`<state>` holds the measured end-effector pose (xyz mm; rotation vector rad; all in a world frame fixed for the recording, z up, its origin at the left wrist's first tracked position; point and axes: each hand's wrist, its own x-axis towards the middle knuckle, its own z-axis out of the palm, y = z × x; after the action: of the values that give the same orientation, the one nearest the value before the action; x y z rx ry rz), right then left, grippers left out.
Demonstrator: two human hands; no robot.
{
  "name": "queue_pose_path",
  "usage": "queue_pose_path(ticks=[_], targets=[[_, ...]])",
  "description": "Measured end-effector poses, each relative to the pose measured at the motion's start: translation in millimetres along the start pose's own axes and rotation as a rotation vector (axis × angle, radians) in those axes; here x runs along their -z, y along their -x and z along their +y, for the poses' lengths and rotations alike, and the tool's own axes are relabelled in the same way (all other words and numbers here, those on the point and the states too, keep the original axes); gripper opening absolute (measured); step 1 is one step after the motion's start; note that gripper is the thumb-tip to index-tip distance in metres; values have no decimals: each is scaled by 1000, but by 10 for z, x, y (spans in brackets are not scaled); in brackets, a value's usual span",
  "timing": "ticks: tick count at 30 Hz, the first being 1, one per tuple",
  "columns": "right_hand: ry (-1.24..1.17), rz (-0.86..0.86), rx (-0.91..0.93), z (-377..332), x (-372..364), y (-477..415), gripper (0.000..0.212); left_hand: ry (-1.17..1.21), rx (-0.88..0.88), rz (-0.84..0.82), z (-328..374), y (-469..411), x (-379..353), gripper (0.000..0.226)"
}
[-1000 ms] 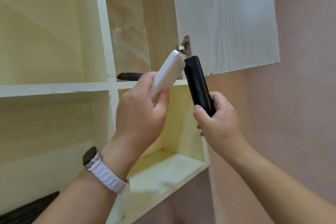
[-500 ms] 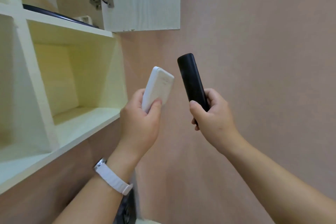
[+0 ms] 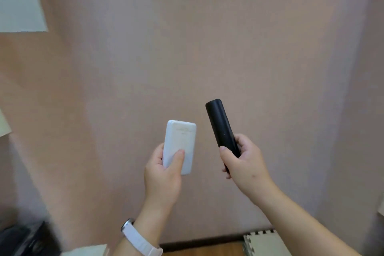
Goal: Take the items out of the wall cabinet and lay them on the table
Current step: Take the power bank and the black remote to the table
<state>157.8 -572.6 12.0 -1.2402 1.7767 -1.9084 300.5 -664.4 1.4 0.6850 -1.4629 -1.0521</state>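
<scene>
Both hands have moved clear of the cabinet [image 3: 18,2], now at upper left. The left hand [image 3: 162,174] grips the white power bank [image 3: 180,141]; the right hand [image 3: 245,164] grips the black remote [image 3: 221,124]. Both items are held upright before the wall [image 3: 207,37].

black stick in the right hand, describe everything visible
The black stick is long, slim and round-ended, matte, plastic-looking, with tiny marks midway. The right hand grips its lower end; its top leans up and left, in the air before the pink wall, apart from the white slab in the left hand.

Upright white slab [image 3: 180,143], tilted black bar [image 3: 222,127]
</scene>
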Motion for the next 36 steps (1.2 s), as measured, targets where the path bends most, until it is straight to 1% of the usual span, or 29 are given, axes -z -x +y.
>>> queue_pose_path(ticks=[4,10,12,16,21,26,30,36], targets=[[46,83,-30,187,1009,321,5,70,92,-147,-57,638,-894,15],[107,254,-150,413,2305,837,5,130,241,-349,-54,1391,-2037,12],[121,322,-173,464,2682,995,4,148,268,-423,-9,1603,-2403,14],[145,464,-228,564,3340,1310,4,173,305,-578,39,2024,-3077,10],[205,616,-286,735,4056,1605,9,221,391,-738,27,2485,-3872,7],[282,715,-369,1003,4714,1693,14,227,461,-892,-141,2844,-4703,8],[316,808,-453,1326,5251,1586,13,245,489,-998,-282,3041,-5435,9],[378,922,-615,1705,6042,1288,13,230,643,-1130,-544,3250,-6534,11]])
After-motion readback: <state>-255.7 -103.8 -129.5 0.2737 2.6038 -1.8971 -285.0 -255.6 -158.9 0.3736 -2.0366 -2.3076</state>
